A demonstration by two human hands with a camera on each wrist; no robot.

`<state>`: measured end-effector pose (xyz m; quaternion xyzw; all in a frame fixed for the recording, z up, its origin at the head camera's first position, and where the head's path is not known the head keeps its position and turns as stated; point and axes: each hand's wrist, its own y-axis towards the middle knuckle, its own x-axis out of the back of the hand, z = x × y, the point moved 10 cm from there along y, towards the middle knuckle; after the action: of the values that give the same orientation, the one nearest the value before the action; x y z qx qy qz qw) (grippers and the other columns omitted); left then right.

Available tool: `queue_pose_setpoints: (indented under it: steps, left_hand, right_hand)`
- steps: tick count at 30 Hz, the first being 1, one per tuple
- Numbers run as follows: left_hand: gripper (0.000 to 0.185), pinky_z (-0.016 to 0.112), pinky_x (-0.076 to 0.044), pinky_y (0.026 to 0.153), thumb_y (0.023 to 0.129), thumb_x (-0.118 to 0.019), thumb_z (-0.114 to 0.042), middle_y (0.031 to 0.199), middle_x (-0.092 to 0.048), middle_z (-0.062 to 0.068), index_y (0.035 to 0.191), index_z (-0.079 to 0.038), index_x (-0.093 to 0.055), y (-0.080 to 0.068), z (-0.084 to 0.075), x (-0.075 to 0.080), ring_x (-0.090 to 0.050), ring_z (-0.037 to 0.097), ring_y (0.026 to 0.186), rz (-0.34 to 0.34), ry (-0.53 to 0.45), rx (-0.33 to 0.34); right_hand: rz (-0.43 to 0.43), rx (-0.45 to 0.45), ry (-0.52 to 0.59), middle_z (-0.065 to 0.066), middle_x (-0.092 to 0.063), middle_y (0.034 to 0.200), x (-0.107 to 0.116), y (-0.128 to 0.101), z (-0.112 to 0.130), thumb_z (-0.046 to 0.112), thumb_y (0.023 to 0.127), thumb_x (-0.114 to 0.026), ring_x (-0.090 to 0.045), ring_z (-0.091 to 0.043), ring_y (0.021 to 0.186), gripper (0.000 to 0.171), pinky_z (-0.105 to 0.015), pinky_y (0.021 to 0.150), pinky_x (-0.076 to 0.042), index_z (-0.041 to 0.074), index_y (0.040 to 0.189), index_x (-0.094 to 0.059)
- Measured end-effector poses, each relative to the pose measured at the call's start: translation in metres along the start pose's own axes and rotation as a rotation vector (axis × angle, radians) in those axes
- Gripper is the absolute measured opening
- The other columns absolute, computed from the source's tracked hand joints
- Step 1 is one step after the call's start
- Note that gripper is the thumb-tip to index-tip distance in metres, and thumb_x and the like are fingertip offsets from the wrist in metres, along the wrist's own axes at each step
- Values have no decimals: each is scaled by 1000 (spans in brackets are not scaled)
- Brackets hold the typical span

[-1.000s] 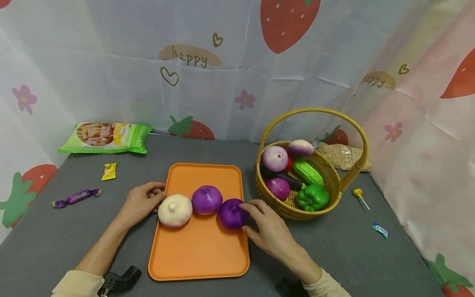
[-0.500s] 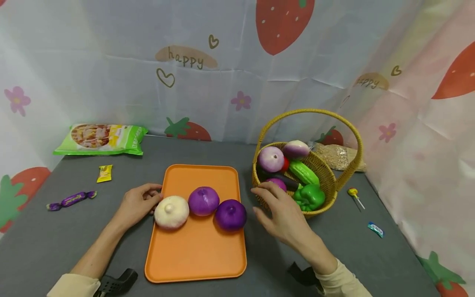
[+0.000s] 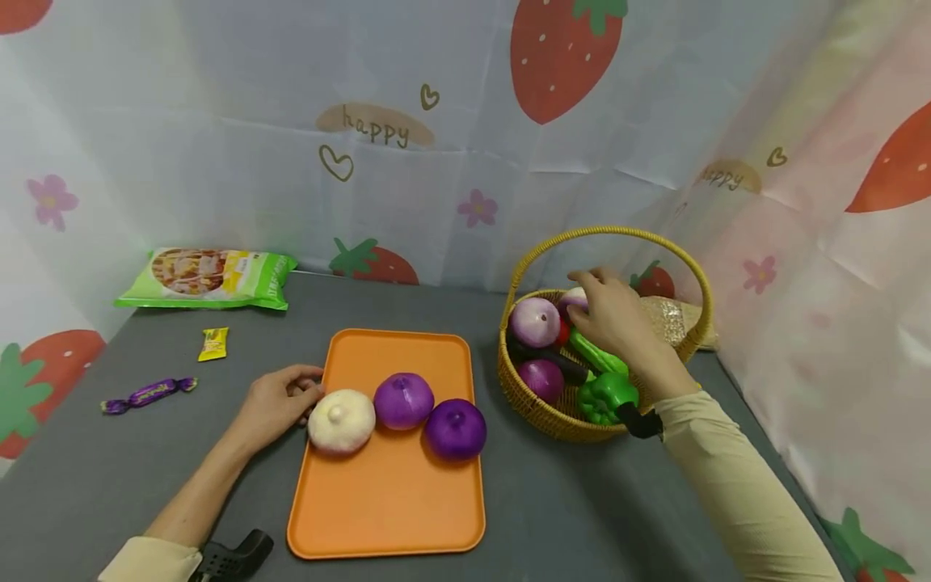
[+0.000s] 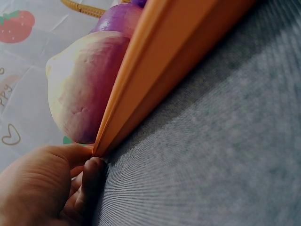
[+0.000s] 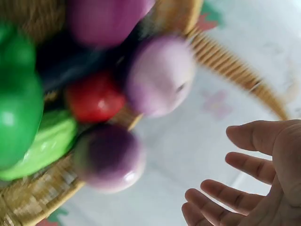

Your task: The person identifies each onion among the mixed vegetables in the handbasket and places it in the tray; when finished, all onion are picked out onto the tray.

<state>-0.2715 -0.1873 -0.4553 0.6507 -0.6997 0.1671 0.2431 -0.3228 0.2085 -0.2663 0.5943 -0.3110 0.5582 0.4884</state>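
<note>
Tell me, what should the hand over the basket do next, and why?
Probably lower the right hand a little and close its fingers round the pale purple onion at the back of the basket. The fingers are spread and hold nothing, right above that onion, and three onions already sit in a row on the orange tray.

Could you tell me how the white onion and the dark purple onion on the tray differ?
The white onion is cream, the dark purple onion deep violet. The white onion lies at the orange tray's left edge beside the left hand; the dark purple onion lies at its right edge, untouched. Both are round and similar in size.
</note>
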Motion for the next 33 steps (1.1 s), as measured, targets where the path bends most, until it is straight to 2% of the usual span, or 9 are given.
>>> queue_pose_setpoints:
  steps: [4,8,12,15,18,21,23,29,33]
  left_hand:
    - [33,24,-55,57,95,-61,-15,92,-67,13,124,0,-62,1,2,-5,-61,6,61,11,-18,8]
    - [33,24,-55,57,95,-61,-15,92,-66,12,124,0,-62,0,2,-7,-61,6,61,13,-24,8]
    - [33,24,-54,57,95,-61,-15,92,-66,12,124,0,-62,1,0,-5,-61,6,61,1,-16,6]
    - [33,23,-55,57,94,-61,-14,92,-67,12,124,0,-62,2,-1,-3,-61,7,61,-6,-15,8]
    - [33,23,-55,56,94,-61,-14,92,-67,13,124,0,-62,3,-1,-3,-61,6,61,-3,-20,11]
    - [33,23,-55,56,94,-61,-13,91,-67,13,124,1,-62,4,-1,-2,-61,5,61,-2,-26,14]
    - [32,23,-55,56,94,-60,-13,91,-67,13,123,1,-62,4,0,0,-61,5,61,-7,-24,10]
    - [32,23,-55,56,94,-61,-13,90,-67,13,123,2,-62,2,2,3,-61,5,61,-18,-19,11]
    - [33,23,-55,56,94,-61,-15,91,-67,12,123,0,-62,1,4,2,-61,6,61,-7,-22,22]
  right_hand:
    - [161,-113,-35,-31,-42,141,-21,17,-33,24,97,-52,-45,-51,125,55,-62,101,-43,2,146,-39]
    - [306,-195,-47,-33,-30,149,-41,23,-53,28,99,-49,-33,-55,135,63,-65,109,-33,3,152,-28]
    - [377,-210,-62,-35,-28,149,-53,25,-62,30,99,-50,-33,-57,134,66,-67,109,-33,2,153,-24]
    - [393,-208,-75,-35,-36,142,-56,23,-67,33,99,-49,-43,-55,126,62,-65,103,-39,-1,147,-31]
    - [388,-217,-64,-33,-47,129,-57,21,-70,38,99,-48,-52,-51,114,54,-61,95,-44,-4,132,-39]
    - [380,-217,-48,-30,-55,117,-57,20,-68,39,97,-49,-56,-48,106,47,-57,89,-45,-2,118,-42]
    - [371,-204,-49,-30,-57,114,-57,20,-64,36,93,-52,-56,-47,106,43,-56,89,-45,0,115,-41]
    - [375,-144,-45,-35,-48,131,-61,19,-51,26,89,-58,-48,-52,121,57,-63,97,-43,-2,135,-39]
    - [338,-128,-62,-34,-50,129,-57,15,-46,29,87,-62,-51,-50,117,60,-63,95,-45,0,137,-46]
